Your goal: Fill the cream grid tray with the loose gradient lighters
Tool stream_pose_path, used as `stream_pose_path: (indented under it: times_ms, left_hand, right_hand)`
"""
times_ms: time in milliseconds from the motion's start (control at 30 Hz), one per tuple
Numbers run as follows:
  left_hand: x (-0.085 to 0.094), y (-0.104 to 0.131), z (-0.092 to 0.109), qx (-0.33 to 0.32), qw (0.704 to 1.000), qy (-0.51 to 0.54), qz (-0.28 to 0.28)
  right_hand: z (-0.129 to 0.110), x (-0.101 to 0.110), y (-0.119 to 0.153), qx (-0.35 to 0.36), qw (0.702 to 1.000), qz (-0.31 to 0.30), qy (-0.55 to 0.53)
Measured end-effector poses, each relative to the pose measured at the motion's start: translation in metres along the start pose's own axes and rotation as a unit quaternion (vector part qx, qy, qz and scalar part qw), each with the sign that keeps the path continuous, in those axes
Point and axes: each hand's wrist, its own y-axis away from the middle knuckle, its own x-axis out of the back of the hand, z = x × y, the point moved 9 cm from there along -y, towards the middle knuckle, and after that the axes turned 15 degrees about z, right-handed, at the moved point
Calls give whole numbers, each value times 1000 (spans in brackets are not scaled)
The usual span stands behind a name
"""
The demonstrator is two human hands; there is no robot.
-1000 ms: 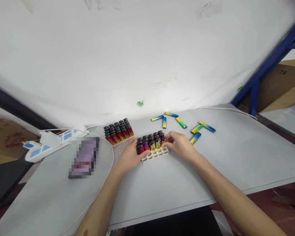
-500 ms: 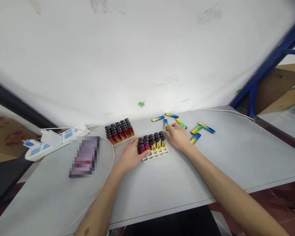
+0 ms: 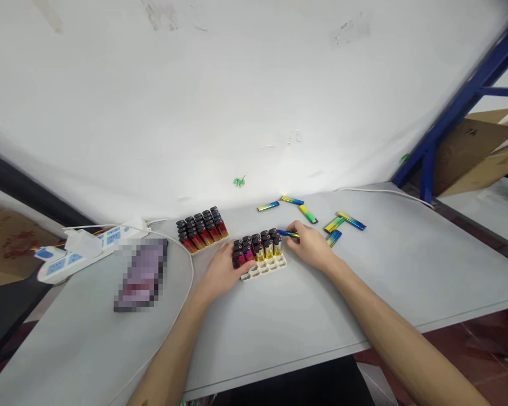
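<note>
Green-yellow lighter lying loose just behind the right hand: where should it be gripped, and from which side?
Judging by its pose, grip the green-yellow lighter across its narrow middle, coming from above. It lies flat on the table, so only its long side edges are free, and nothing touches it.

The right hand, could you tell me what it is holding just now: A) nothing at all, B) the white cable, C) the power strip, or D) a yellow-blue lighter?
D: the right hand pinches a yellow-blue lighter by its end, beside the tray of upright lighters that the left hand steadies.
</note>
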Motion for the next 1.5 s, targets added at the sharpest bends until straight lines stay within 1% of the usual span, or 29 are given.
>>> stream_pose_path:
  times_ms: [67,133,233,300,367,400,500,533,600,700,800,867,967,1033,1100,1233,1333,1400,1500]
  left_hand:
    - [1,0,0,-1,1000,0,0]
    - [1,0,1,2,1000,-2,-3]
    - [2,1,1,12,1000,-6,-6]
    - [3,2,2,15,1000,-5,-8]
    - [3,2,3,11,1000,-2,-9]
    - [3,2,4,9,1000,-1,-9]
    - [4,1,4,7,1000,-1,-6]
    - [4,1,3,8,1000,-2,-5]
    - [3,1,3,8,1000,-4,-6]
    - [3,1,3,5,1000,-8,-3]
    - [3,0,2,6,1000,-7,-3]
    - [3,0,2,5,1000,-6,-3]
    - [3,1,2,3,1000,-7,-2]
    - [3,1,2,7,1000,-9,0]
    - [4,1,2,10,1000,-14,0]
    - [3,1,3,6,1000,-15,-4]
    - [2,0,4,4,1000,-14,-9]
    - [1,0,3,5,1000,-17,-14]
    - [1,1,3,6,1000,-14,-12]
  right_hand:
    - [4,2,0,-27,1000,5,12]
    - [6,7,-1,-52,998,32,-8]
    - [9,17,-2,-97,986,78,-108]
    - [10,18,-2,-133,970,76,-190]
    - [7,14,-1,-165,946,45,-276]
    - [5,11,0,-183,929,30,-319]
    - [4,4,4,-255,865,8,-433]
    - [4,1,5,-277,844,1,-458]
    - [4,-4,8,-309,815,-12,-490]
    - [9,-10,11,-348,787,-15,-509]
    - [16,-14,14,-379,780,-12,-499]
    - [17,-15,14,-386,779,-12,-495]
    - [16,-16,14,-386,768,-5,-511]
    - [14,-16,13,-379,760,-1,-528]
    - [10,-16,13,-363,759,-4,-541]
    - [-2,-15,13,-333,763,-28,-553]
    - [-5,-15,14,-333,756,-46,-562]
    - [-2,-17,15,-342,749,-57,-565]
    - [7,-21,15,-372,738,-51,-561]
